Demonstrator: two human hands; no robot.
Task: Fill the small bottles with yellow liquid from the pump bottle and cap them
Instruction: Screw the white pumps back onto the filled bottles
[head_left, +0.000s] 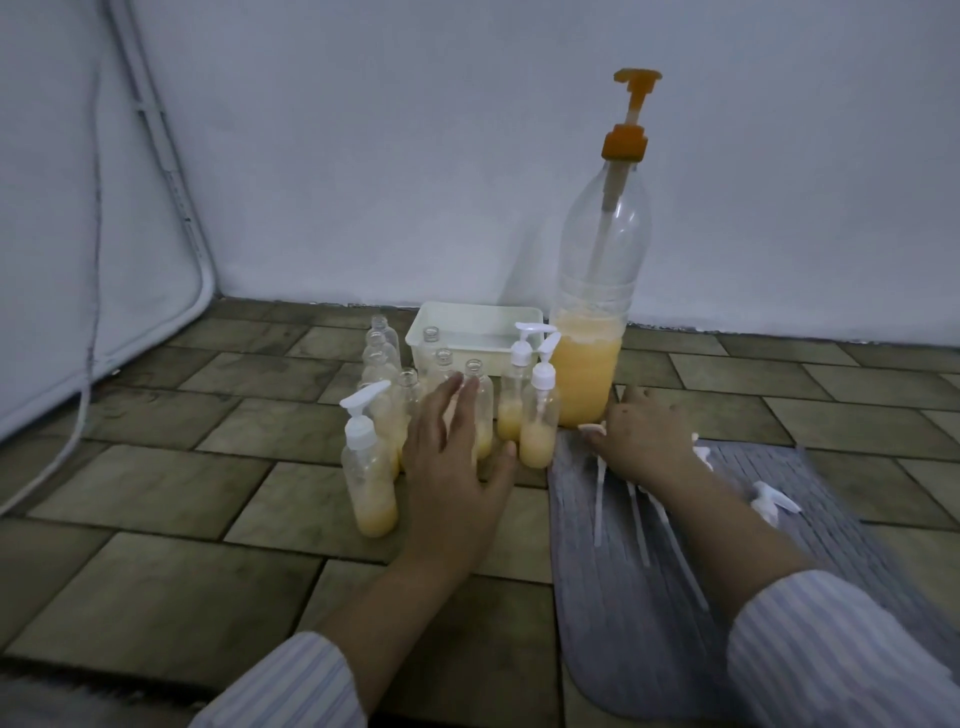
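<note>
While the small clear uncapped bottle (480, 410) with yellow liquid stands upright on the tiled floor, the left hand (452, 457) reaches just in front, fingers straight, holding nothing. Farther right, the right hand (641, 436) presses white pump caps (771, 500) on the grey mat (665, 597).

No readable text, label, brand or number on any bottle, tray or wall.

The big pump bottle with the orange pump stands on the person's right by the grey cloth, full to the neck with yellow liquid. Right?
Not quite. The head view shows the pump bottle on the right by the grey cloth, but its yellow liquid fills only the lower part; the upper part is clear and empty.
</note>
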